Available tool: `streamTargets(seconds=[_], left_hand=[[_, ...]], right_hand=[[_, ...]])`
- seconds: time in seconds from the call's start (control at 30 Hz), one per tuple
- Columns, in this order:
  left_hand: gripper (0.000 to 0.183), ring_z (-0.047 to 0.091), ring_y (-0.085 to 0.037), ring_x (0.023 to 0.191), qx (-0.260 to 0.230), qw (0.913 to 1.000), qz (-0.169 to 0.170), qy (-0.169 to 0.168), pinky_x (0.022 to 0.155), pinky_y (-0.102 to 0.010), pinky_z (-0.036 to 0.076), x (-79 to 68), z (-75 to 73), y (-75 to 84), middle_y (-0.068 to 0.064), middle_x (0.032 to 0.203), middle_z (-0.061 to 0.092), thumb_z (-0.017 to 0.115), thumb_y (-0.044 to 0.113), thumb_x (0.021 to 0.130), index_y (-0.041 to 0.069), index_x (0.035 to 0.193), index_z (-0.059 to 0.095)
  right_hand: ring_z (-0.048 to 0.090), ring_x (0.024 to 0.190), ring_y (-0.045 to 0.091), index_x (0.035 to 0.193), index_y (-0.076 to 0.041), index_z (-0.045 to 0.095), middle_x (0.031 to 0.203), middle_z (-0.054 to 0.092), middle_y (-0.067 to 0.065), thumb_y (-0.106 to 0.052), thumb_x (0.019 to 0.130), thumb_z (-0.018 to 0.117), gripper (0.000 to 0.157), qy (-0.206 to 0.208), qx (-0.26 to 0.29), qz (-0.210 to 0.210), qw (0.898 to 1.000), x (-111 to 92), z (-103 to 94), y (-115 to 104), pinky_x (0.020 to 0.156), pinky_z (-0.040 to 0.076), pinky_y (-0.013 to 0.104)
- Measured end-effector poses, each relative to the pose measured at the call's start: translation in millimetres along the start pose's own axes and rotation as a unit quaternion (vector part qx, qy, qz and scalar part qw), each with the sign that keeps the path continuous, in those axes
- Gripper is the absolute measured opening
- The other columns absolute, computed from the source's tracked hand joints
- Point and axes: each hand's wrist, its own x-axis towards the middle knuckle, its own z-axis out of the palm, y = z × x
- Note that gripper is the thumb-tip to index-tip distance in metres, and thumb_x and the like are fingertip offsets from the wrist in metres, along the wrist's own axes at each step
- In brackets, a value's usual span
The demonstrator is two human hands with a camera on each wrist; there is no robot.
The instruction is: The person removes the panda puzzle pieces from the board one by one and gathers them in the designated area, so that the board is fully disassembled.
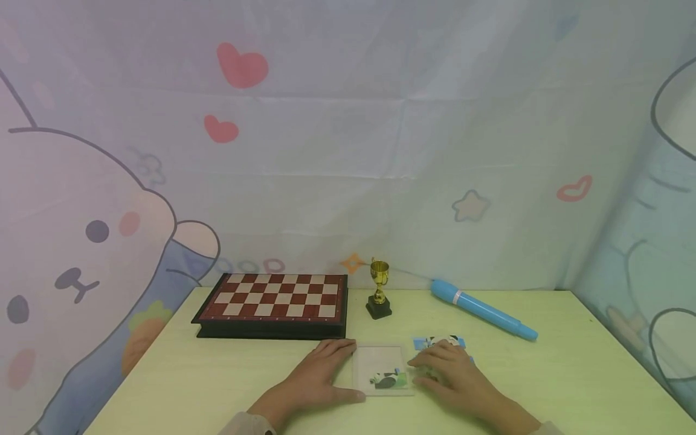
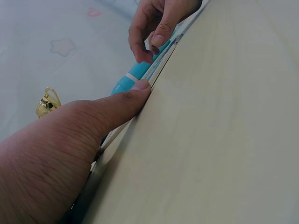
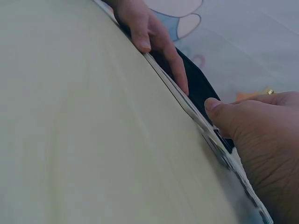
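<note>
A flat white puzzle tray (image 1: 375, 357) lies on the table, with a panda-patterned puzzle piece (image 1: 389, 379) in its lower right part. My left hand (image 1: 318, 376) rests at the tray's left side, thumb by the near left corner and fingers by the far left one. In the left wrist view the left thumb (image 2: 126, 100) touches the tray's edge. Just right of the tray, my right hand (image 1: 454, 376) hovers low with loosely bent fingers, partly covering more panda-printed pieces (image 1: 418, 343). Nothing shows between its thumb and fingers in the left wrist view.
Behind the left hand sits a red-and-white chessboard box (image 1: 272, 331). A small gold trophy cup (image 1: 379, 290) stands right of it. A large blue pen-shaped object (image 1: 484, 310) lies at the back right. A printed cloth (image 1: 348, 151) hangs behind the table (image 1: 587, 374).
</note>
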Motion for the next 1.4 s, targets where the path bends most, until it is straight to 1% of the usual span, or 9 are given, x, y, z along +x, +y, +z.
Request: streamTargets(seconds=[0.17, 0.27, 0.4, 0.6, 0.7, 0.87, 1.0, 1.2, 1.4], left_hand=[[0.1, 0.033, -0.02, 0.145, 0.0, 1.0, 0.0, 0.001, 0.117, -0.051, 0.031, 0.3, -0.4, -0.4, 0.006, 0.158, 0.038, 0.056, 0.083, 0.08, 0.019, 0.155, 0.041], [0.1, 0.033, -0.02, 0.145, -0.001, 1.0, 0.0, 0.0, 0.117, -0.051, 0.032, 0.4, -0.1, -0.7, 0.006, 0.158, 0.038, 0.056, 0.083, 0.08, 0.019, 0.155, 0.04], [0.099, 0.033, -0.021, 0.144, -0.004, 1.0, -0.001, -0.002, 0.116, -0.051, 0.033, 0.3, 0.0, -1.5, 0.007, 0.158, 0.038, 0.055, 0.083, 0.08, 0.021, 0.156, 0.04], [0.098, 0.033, -0.022, 0.145, -0.004, 1.0, -0.002, -0.006, 0.116, -0.053, 0.032, 0.0, -0.8, -2.6, 0.007, 0.158, 0.036, 0.054, 0.083, 0.081, 0.022, 0.156, 0.038], [0.098, 0.033, -0.021, 0.145, -0.007, 1.0, -0.001, -0.006, 0.116, -0.053, 0.032, 0.0, -0.6, -2.7, 0.007, 0.158, 0.036, 0.055, 0.083, 0.081, 0.021, 0.156, 0.039], [0.098, 0.033, -0.021, 0.144, -0.01, 1.0, 0.001, -0.002, 0.116, -0.053, 0.032, 0.2, 0.1, -2.1, 0.007, 0.158, 0.037, 0.056, 0.082, 0.081, 0.021, 0.156, 0.04], [0.098, 0.033, -0.02, 0.144, -0.013, 0.9999, 0.0, -0.002, 0.116, -0.052, 0.033, 0.5, -0.3, -1.4, 0.007, 0.158, 0.038, 0.057, 0.082, 0.081, 0.02, 0.155, 0.04], [0.097, 0.033, -0.021, 0.145, -0.014, 0.9999, 0.0, -0.005, 0.116, -0.053, 0.032, 0.6, -1.8, -0.6, 0.006, 0.158, 0.038, 0.057, 0.081, 0.081, 0.02, 0.155, 0.041], [0.097, 0.033, -0.022, 0.145, -0.011, 0.9999, 0.001, -0.005, 0.117, -0.053, 0.032, 0.3, -1.8, -0.8, 0.006, 0.158, 0.038, 0.057, 0.081, 0.081, 0.019, 0.155, 0.041]], right_hand=[[0.051, 0.107, 0.003, 0.11, -0.035, 0.071, 0.111, 0.063, -0.027, -0.035, 0.094, 0.072, 0.016, -0.016, 0.004, -0.001, 1.0, 13, 13.5, -11, 0.087, 0.043, 0.045], [0.05, 0.108, 0.003, 0.108, -0.035, 0.07, 0.11, 0.062, -0.026, -0.039, 0.096, 0.068, 0.012, -0.034, 0.006, -0.012, 0.999, 22, 23.2, -15, 0.09, 0.045, 0.043], [0.05, 0.109, 0.003, 0.108, -0.033, 0.07, 0.111, 0.061, -0.024, -0.043, 0.096, 0.068, 0.016, -0.049, 0.014, -0.022, 0.998, 36, 34.9, -18, 0.091, 0.046, 0.038], [0.05, 0.109, 0.004, 0.115, -0.03, 0.071, 0.113, 0.062, -0.021, -0.047, 0.094, 0.069, 0.027, -0.056, 0.006, -0.028, 0.998, 51, 45.9, -18, 0.09, 0.045, 0.039], [0.051, 0.107, 0.004, 0.113, -0.03, 0.073, 0.111, 0.062, -0.021, -0.048, 0.093, 0.07, 0.027, -0.055, 0.007, -0.03, 0.998, 52, 46.2, -18, 0.087, 0.046, 0.037], [0.051, 0.106, 0.003, 0.101, -0.032, 0.071, 0.106, 0.062, -0.021, -0.047, 0.093, 0.07, 0.016, -0.06, 0.024, -0.033, 0.997, 51, 44.8, -19, 0.085, 0.046, 0.034], [0.051, 0.103, 0.002, 0.095, -0.033, 0.068, 0.103, 0.061, -0.022, -0.045, 0.093, 0.071, 0.012, -0.066, 0.038, -0.032, 0.997, 50, 43.1, -20, 0.086, 0.047, 0.032], [0.051, 0.1, 0.002, 0.094, -0.031, 0.068, 0.101, 0.061, -0.021, -0.039, 0.092, 0.074, 0.01, -0.069, 0.05, -0.035, 0.996, 51, 41.7, -23, 0.086, 0.048, 0.031], [0.052, 0.102, 0.003, 0.096, -0.031, 0.069, 0.103, 0.062, -0.021, -0.037, 0.094, 0.072, 0.007, -0.073, 0.038, -0.039, 0.996, 50, 42.4, -25, 0.086, 0.047, 0.031]])
